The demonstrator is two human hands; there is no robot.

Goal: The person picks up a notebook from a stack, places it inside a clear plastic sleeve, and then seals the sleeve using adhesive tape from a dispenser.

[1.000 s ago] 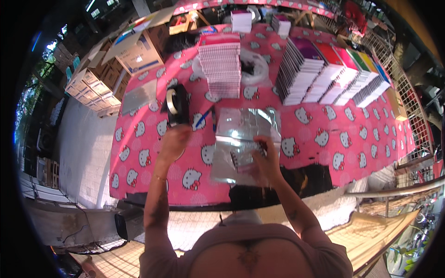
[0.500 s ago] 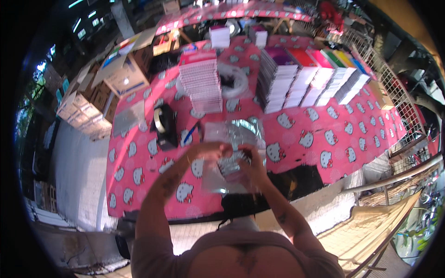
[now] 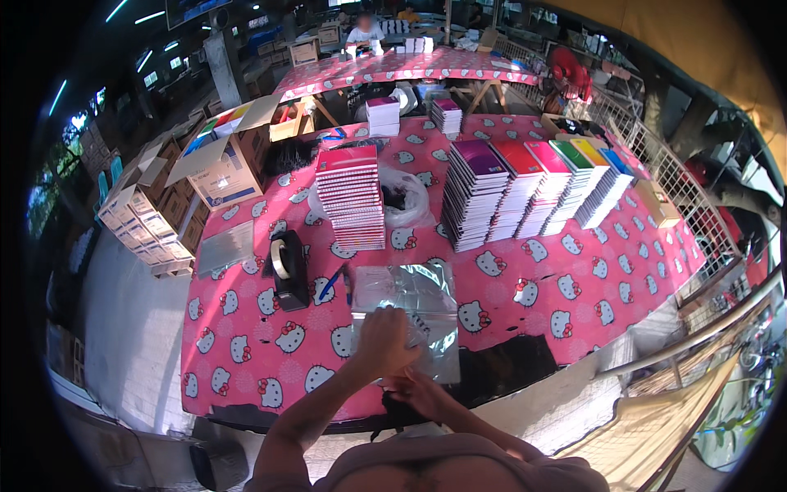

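Observation:
A stack of clear plastic bags [image 3: 440,307] lies on the pink table near its front edge. Over its lower part my left hand [image 3: 385,338] is closed, fingers curled on the plastic. Just below it, at the bags' near edge, my right hand [image 3: 414,392] is closed with its fingertips gathered; the plastic there is partly covered by both hands. A short row of spiral binding [image 3: 420,325] shows beside my left hand, but what it belongs to is mostly hidden. Left of the bags lie a blue pen [image 3: 331,284] and a black tape dispenser [image 3: 289,271].
Tall stacks of spiral notebooks in red [image 3: 351,201], purple [image 3: 475,197] and other colours stand across the table. Cardboard boxes [image 3: 221,164] sit at the left. A flat clear sheet [image 3: 226,248] lies near the left edge; a wire mesh fence [image 3: 684,197] borders the right.
Both hands have moved nearer to me, down over the bags' near edge, and come close together. The view has tilted up, showing the far table and a person there.

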